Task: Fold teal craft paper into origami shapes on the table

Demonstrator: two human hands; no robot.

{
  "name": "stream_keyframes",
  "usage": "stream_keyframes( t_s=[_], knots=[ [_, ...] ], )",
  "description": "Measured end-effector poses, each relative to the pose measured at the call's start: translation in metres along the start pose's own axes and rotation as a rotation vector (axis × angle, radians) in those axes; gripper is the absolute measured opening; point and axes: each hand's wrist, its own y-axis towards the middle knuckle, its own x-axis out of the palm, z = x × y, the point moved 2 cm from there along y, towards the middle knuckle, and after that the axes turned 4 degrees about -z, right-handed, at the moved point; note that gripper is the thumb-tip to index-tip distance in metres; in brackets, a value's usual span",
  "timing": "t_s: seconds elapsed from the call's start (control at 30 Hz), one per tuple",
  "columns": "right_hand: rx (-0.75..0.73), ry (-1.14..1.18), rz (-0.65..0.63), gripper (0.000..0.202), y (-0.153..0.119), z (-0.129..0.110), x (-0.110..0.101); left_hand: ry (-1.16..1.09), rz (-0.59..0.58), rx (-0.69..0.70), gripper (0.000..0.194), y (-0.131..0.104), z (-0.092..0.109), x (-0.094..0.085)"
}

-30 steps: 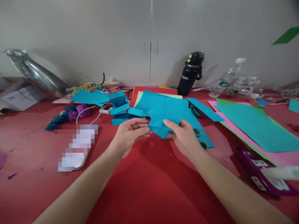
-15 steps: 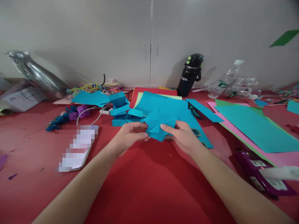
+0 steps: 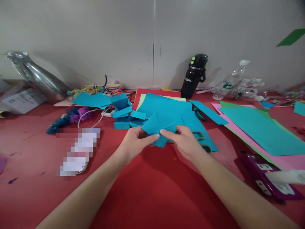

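Between both hands is a piece of folded blue paper (image 3: 158, 127), with pointed flaps that cross over one another. My left hand (image 3: 135, 140) pinches its left side, thumb on top near the lower middle. From the right, my right hand (image 3: 184, 138) grips it with the thumb pressed on the front, close to the left thumb. The fingers behind the paper are mostly hidden. Just beyond lie large blue sheets (image 3: 166, 106), and left of them several blue strips and folded pieces (image 3: 121, 111). Green-handled scissors (image 3: 199, 135) lie beside my right hand, partly covered.
A phone (image 3: 78, 152) lies at left, near a white cable and purple and blue paper flowers (image 3: 81, 115). Behind stand a metal jug (image 3: 43, 76), a black bottle (image 3: 194, 76) and plastic bottles (image 3: 228, 84). Coloured sheets (image 3: 262, 130) and a purple power strip (image 3: 267, 178) are at right.
The folded paper has shifted slightly left and down. My left thumb has moved further over its front, nearer the right thumb; both hands still hold it.
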Motion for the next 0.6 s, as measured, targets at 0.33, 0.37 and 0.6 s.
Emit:
stream_keyframes(
  t_s=[0.33,0.37,0.6],
  knots=[
    [-0.010,-0.006,-0.103,0.014,0.002,-0.009,-0.004,0.142,-0.010,-0.067,0.018,-0.002,0.009,-0.018],
    [-0.010,0.001,-0.101,0.013,0.003,-0.009,-0.005,0.151,0.019,-0.084,0.020,-0.003,0.009,-0.020],
    [0.021,0.041,-0.076,0.016,0.005,-0.011,-0.011,0.177,0.031,-0.048,0.022,-0.002,0.010,-0.022]
  ],
)
